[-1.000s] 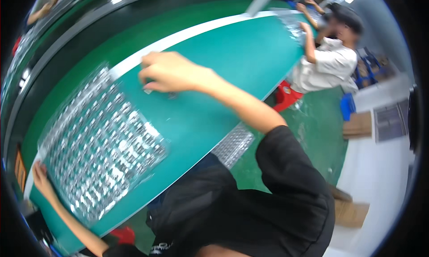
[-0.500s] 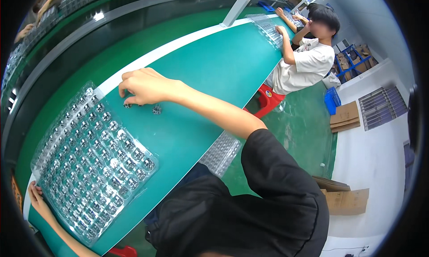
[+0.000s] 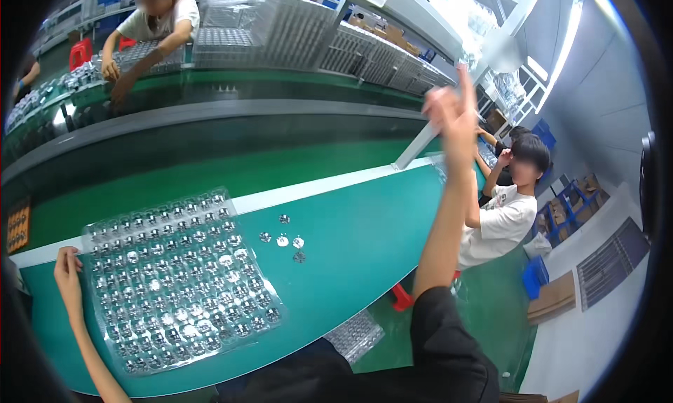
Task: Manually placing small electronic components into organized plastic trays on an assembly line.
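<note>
A clear plastic tray [image 3: 272, 291] lies on the green table, its rows of pockets filled with small silvery parts. My left hand [image 3: 68, 268] rests by the tray's far left corner, fingers loosely bent and apart, with nothing seen in them. Raised well above the table at the right, my right hand [image 3: 452, 112] is blurred; its index finger points up near an overhead shelf, the other fingers are partly curled, and no held thing shows. Between tray and right arm, several loose round silvery parts [image 3: 299, 242] lie on the table.
A white post [image 3: 418, 145] rises from the table's far edge. Overhead at the upper right hangs a white shelf [image 3: 431, 14] with plastic-wrapped things. A co-worker [image 3: 508, 210] sits to the right, another [image 3: 165, 17] across the far line. Another tray [image 3: 355, 335] lies below the table's near edge.
My right hand has left the loose parts on the table and risen up and right toward the overhead shelf. The view has turned upward. My left hand stays by the tray.
</note>
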{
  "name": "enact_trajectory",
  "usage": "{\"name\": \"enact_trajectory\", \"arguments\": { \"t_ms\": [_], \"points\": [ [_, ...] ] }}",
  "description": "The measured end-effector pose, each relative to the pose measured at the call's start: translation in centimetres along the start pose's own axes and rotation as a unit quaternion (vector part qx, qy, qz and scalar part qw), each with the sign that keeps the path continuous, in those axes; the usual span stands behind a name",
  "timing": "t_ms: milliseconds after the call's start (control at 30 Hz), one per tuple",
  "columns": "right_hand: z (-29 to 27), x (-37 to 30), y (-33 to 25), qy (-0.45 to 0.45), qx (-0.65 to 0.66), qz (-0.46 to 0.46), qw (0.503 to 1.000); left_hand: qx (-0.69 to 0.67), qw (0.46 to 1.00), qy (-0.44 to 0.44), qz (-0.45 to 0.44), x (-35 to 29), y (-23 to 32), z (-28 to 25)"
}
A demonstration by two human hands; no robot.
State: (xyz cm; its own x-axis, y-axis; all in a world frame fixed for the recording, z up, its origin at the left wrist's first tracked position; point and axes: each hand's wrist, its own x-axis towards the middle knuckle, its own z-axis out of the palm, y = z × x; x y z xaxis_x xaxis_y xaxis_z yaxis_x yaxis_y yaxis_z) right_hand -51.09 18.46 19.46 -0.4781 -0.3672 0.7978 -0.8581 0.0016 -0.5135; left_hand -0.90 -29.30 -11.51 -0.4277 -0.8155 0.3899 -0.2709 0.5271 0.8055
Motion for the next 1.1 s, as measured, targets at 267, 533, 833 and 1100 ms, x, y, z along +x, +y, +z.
{"name": "enact_trajectory", "arguments": {
  "t_ms": [267,533,833,1100],
  "points": [
    [-1.4,7.3,1.0,-0.131,-0.050,0.052,0.989,0.039,0.999,0.018,-0.003,-0.4,-0.5,-1.3],
    [7.3,-11.4,4.0,-0.465,-0.145,0.052,0.872,0.039,0.998,-0.042,-0.018,0.3,1.9,-0.3],
    [10.8,-17.5,3.5,-0.453,-0.171,0.066,0.873,0.069,0.997,-0.034,-0.003,-0.7,2.2,-0.8],
    [12.4,-18.4,6.2,-0.411,-0.177,0.063,0.892,0.069,0.997,-0.033,-0.016,-0.5,2.0,-0.7]
  ]
}}
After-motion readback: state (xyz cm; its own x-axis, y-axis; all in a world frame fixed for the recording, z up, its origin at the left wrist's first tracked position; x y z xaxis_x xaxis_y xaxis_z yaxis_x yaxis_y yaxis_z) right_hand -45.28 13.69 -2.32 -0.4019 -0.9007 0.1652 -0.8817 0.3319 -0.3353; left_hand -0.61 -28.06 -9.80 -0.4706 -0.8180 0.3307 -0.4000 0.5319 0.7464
